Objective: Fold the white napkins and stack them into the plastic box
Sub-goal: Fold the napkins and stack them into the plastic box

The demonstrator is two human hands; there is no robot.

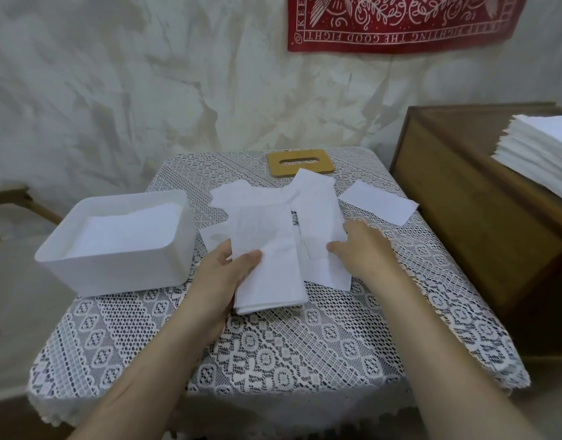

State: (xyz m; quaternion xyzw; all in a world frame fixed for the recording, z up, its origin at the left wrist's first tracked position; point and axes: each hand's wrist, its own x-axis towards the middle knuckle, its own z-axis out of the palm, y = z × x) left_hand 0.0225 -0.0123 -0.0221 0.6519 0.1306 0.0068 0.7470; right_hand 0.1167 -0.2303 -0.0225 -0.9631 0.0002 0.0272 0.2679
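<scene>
1. Fingers on the left hand [224,271] are clamped on a folded napkin [270,281]: the thumb lies across the top and the rest are tucked underneath, out of sight.
2. That folded napkin lies on the lace tablecloth [273,350], just right of the plastic box [114,268] and not in it yet.
3. The right hand [362,246] rests on a second napkin [321,223] with its fingers [335,248] fairly straight and close together, pointing left (can't tell if the thumb is hooked under the edge).
4. Both napkins overlap a loose pile of napkins [251,208] in the middle of the table.
5. The box holds a white stack [124,230] already, nearly up to the rim.
6. One small white sheet [379,201] lies off to the right by itself.
7. A wooden lid [300,161] with a slot sits at the far edge, partly under the pile.
8. On the wooden cabinet [463,201] to the right is a tall stack of unfolded napkins [540,147].
</scene>
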